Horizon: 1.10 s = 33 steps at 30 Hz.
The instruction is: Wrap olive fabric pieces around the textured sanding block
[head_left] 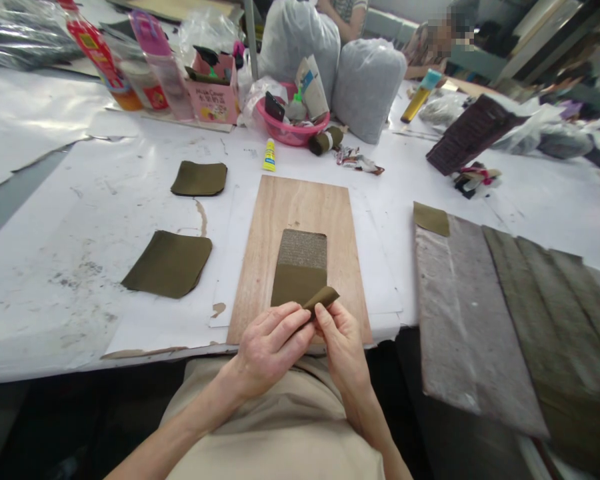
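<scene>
Olive flap is held up betw. both hands at the near end of a two-tone patch; whether flap & patch are one pc can't be told, join hidden by fingers. Patch lies flat on a wooden board, near its middle, w/ grey textured part at far end, plain olive part nearer. Flap's L end is gripped by the L hand, fingers bent & together; R end is pinched betw. thumb & fingers of the R hand, tip sticking up past the thumb. Board is set at the front edge of a white-covered table. To the L, two olive stacks are placed: far stack & near stack, apart from each other. Yellow tube is seen just beyond the board, w/ pink basket behind, filled w/ odds & ends; small olive roll is placed beside it. To the R, a grey sheet is laid out, w/ an olive square on its far L corner.
</scene>
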Available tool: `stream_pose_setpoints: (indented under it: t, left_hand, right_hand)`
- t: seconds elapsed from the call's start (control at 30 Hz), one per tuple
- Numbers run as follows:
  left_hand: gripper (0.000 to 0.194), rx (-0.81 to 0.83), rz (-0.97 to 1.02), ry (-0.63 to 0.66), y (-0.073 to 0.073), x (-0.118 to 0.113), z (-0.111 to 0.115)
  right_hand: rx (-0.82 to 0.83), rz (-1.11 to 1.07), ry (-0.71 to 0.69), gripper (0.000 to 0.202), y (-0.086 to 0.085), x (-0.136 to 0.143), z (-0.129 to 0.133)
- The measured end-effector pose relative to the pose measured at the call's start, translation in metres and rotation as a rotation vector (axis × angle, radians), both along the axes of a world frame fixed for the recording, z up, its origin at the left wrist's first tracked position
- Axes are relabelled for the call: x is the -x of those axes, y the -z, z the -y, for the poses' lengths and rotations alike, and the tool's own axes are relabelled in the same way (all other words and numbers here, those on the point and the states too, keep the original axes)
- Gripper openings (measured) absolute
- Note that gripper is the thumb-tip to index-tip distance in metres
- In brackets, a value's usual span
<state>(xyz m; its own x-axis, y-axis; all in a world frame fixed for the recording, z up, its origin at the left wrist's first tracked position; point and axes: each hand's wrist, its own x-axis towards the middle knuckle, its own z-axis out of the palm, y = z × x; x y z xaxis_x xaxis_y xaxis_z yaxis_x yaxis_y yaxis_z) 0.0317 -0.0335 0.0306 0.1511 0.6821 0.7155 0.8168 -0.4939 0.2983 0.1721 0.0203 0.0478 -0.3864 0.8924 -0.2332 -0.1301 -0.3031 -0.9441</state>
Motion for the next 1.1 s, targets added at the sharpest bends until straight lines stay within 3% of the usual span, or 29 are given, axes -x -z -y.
stream_pose_setpoints:
  t: [0.4,0.6,0.73,0.83,0.9,1.1]
  left_hand:
    - [0.033,0.063,0.113,0.013,0.006,0.000,-0.001]
    - [0.022,0.216,0.481,-0.032,-0.002,0.003,-0.004]
    - [0.013,0.496,0.873,-0.103,-0.010,0.008,-0.006]
    - [0.018,0.671,1.070,-0.109,-0.011,0.010,-0.007]
    - [0.021,0.730,1.130,-0.094,-0.009,0.011,-0.008]
    - [0.025,0.779,1.164,-0.084,0.000,0.013,-0.010]
  right_hand:
    - [0.026,-0.012,-0.002,0.020,0.002,-0.001,-0.002]
    - [-0.040,0.073,-0.036,0.024,0.003,-0.008,-0.005]
    - [-0.251,0.303,0.138,0.030,0.008,-0.017,-0.019]
    - [-0.278,0.323,0.035,0.034,0.011,-0.021,-0.032]
    - [-0.230,0.271,-0.050,0.030,0.013,-0.020,-0.037]
    - [-0.154,0.199,0.004,0.024,0.012,-0.012,-0.037]
